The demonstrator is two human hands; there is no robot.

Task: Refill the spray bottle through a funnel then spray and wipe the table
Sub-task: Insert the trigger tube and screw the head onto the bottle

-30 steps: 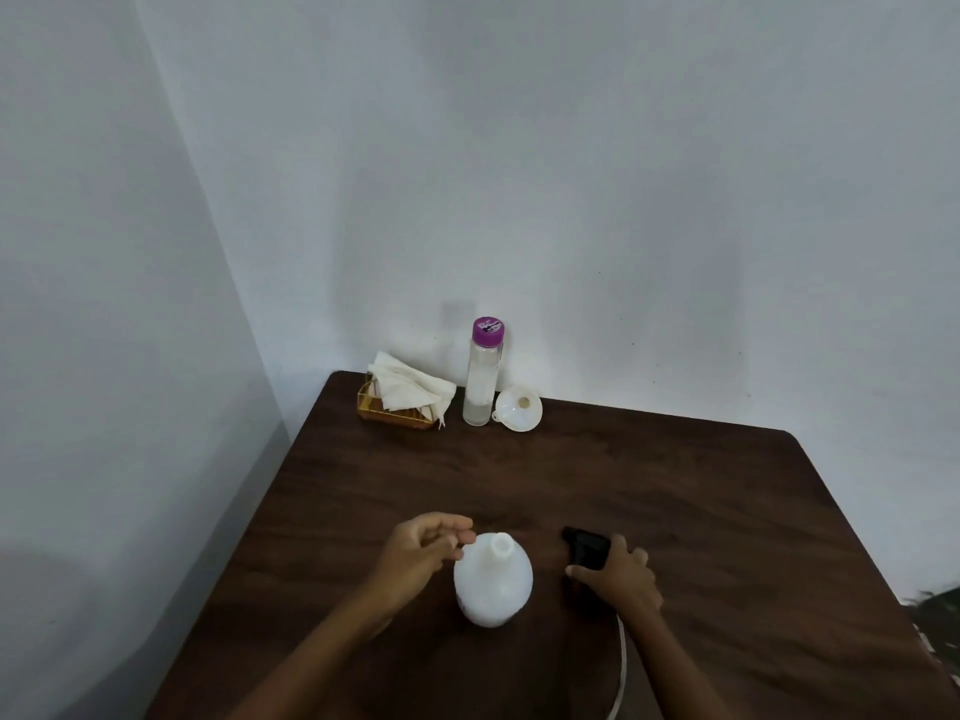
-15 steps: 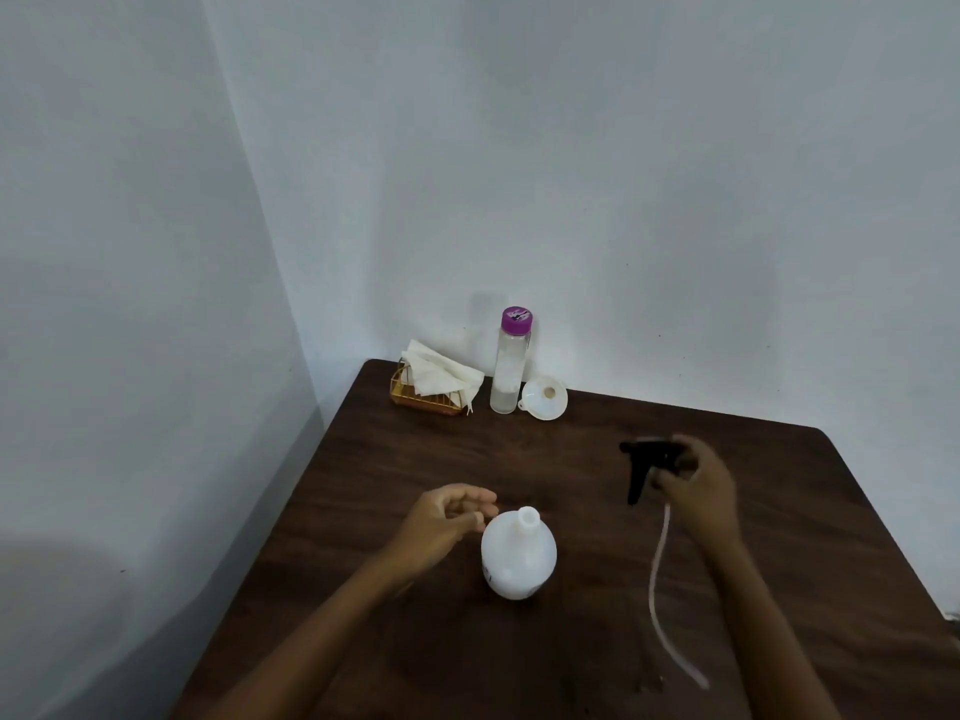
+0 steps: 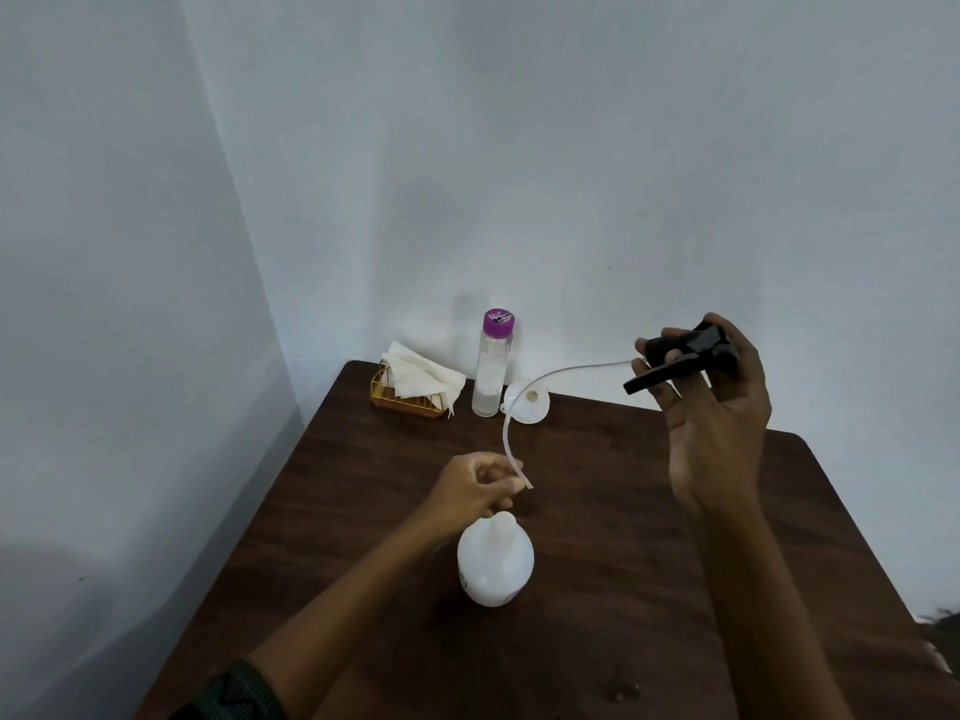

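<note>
A white spray bottle (image 3: 496, 566) stands open-necked on the dark wooden table (image 3: 597, 511), near its middle. My right hand (image 3: 719, 407) holds the black spray head (image 3: 685, 356) raised above the table's right side. The head's clear dip tube (image 3: 524, 402) curves down to the left. My left hand (image 3: 475, 485) pinches the tube's lower end just above the bottle's neck. A white funnel (image 3: 530, 402) lies at the back beside a clear water bottle (image 3: 491, 368) with a purple cap.
A small gold wire basket (image 3: 408, 400) holding white cloths sits at the table's back left corner. White walls close off the back and the left. A few drops glisten on the table near the front edge (image 3: 623, 688).
My right hand has lifted the spray head up and to the right, off the table. The tube swung left, and my left hand has taken hold of its end.
</note>
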